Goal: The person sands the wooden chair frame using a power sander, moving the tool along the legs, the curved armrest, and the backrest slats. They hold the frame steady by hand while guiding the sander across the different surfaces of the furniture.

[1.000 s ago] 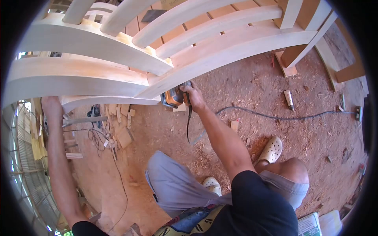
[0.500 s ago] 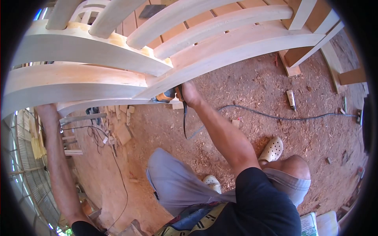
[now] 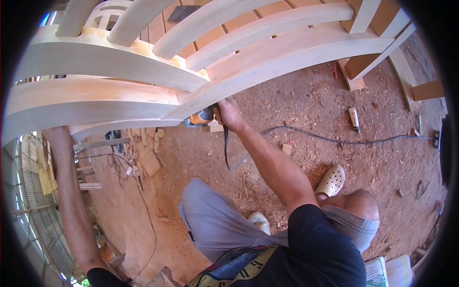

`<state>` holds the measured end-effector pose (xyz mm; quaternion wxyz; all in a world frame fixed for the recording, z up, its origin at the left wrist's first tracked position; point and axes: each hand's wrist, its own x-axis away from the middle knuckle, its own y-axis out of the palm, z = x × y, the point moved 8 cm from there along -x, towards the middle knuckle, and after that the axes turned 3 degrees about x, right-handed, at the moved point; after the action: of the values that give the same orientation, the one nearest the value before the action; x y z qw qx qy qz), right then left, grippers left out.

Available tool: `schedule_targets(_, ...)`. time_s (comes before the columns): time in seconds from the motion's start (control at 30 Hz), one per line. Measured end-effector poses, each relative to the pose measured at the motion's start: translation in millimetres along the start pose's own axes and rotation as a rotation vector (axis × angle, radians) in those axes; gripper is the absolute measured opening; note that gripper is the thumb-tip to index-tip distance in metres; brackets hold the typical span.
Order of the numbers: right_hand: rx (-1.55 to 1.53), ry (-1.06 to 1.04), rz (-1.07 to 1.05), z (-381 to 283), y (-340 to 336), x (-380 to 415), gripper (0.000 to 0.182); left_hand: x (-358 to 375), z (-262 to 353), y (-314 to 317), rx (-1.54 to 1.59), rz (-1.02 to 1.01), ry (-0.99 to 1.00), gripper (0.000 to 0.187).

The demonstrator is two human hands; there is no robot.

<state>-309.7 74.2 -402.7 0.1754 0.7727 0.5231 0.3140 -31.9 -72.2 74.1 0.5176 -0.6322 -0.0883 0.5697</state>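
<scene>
A pale wooden frame with curved rails (image 3: 110, 60) and rounded slats (image 3: 215, 19) fills the upper part of the view. My right hand (image 3: 230, 114) is closed around an orange and black power tool (image 3: 203, 117), which sits against the underside of the lower rail near the middle. A black cord hangs from the tool. On the left, my left hand (image 3: 58, 136) reaches up to the lower edge of the frame; its fingers are hidden behind the wood.
Wood shavings cover the dirt floor. A cable (image 3: 330, 142) runs to the right, below a white tube (image 3: 354, 119). Wood offcuts (image 3: 151, 163) and another cord lie at the left. A wooden leg (image 3: 377, 57) stands at the upper right; bags (image 3: 377, 272) lie lower right.
The power tool in my right hand has shifted very slightly left and down along the rail. My left hand has barely moved.
</scene>
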Motion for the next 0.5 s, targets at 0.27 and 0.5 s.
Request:
schedule_targets(0.27, 0.101, -0.038, 0.032, 21.4, -11.8, -13.8, 0.054, -4.0, -12.5, -2.6, -0.064, -0.025, 0.001, 0.042)
schedule_targets(0.5, 0.175, -0.095, 0.045, 25.8, -17.8, -28.1, 0.05, -2.9, -17.0, -2.5, -0.07, -0.024, 0.03, 0.038)
